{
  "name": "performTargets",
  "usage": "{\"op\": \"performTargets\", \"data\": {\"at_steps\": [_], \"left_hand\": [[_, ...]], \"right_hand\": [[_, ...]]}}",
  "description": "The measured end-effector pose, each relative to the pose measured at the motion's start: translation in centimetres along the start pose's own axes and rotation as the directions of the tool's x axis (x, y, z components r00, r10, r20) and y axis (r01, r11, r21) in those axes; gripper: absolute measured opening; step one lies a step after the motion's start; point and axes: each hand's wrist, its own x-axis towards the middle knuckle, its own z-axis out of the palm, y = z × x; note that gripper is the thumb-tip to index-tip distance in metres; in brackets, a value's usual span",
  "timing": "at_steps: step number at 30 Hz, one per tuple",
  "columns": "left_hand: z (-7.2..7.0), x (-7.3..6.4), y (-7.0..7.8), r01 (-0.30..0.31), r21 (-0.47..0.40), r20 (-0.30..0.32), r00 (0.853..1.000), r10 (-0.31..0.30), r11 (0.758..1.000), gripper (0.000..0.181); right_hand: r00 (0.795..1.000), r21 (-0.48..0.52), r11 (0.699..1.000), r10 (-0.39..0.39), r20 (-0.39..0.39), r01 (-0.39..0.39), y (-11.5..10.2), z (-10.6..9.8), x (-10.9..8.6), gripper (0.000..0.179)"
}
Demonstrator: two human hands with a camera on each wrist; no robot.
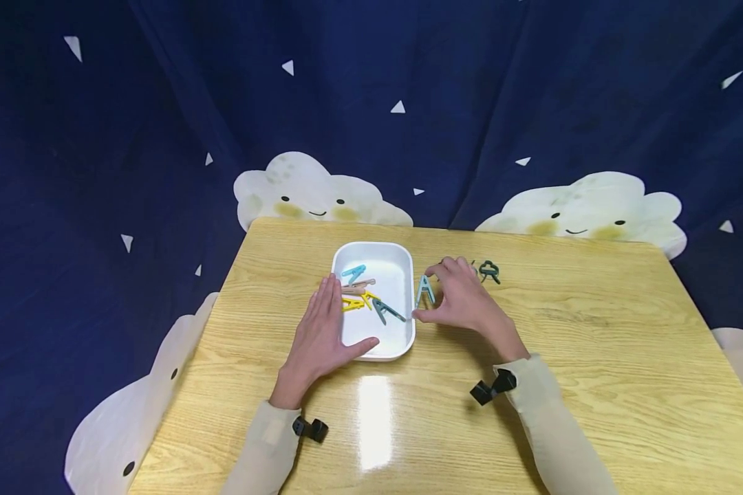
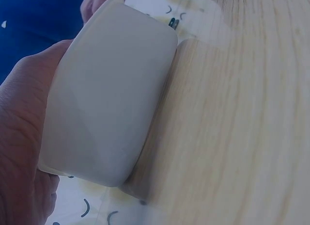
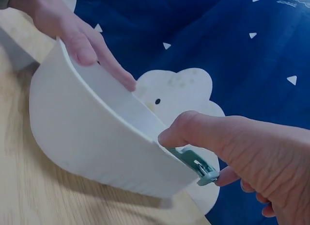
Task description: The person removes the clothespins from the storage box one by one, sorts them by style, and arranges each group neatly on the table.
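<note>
Right hand (image 1: 466, 297) pinches a teal clip (image 1: 425, 291) just outside the white bin (image 1: 380, 344); left hand (image 1: 322, 337), fingers straight, rests at its left rim; a slack pinch could drop the clip; hard pressing, tip the bin.

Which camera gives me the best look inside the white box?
The head view: it looks down into the white box, showing its floor and the clips lying there. The left wrist view shows only its outside and rim; the right wrist view, mostly outer wall and some inner wall.
</note>
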Motion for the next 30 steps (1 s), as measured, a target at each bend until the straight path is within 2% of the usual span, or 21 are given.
{"op": "performTargets", "data": {"at_steps": [11,20,30], "left_hand": [[-0.1,-0.1,0.0,0.008,-0.002,0.01,1.0,-0.008,1.0,0.135],[0.1,0.3,0.1,-0.015,-0.026,-0.012,1.0,0.014,1.0,0.134],[-0.1,0.0,0.0,0.01,-0.012,0.016,1.0,-0.01,1.0,0.135]], "right_hand": [[1.0,-0.006,1.0,0.018,-0.005,-0.018,2.3,0.3,-0.8,0.084],[0.997,-0.024,0.996,0.083,0.008,-0.082,4.8,1.2,-1.5,0.087],[0.993,-0.02,0.994,0.107,0.044,-0.106,6.1,2.8,-1.7,0.087]]}}
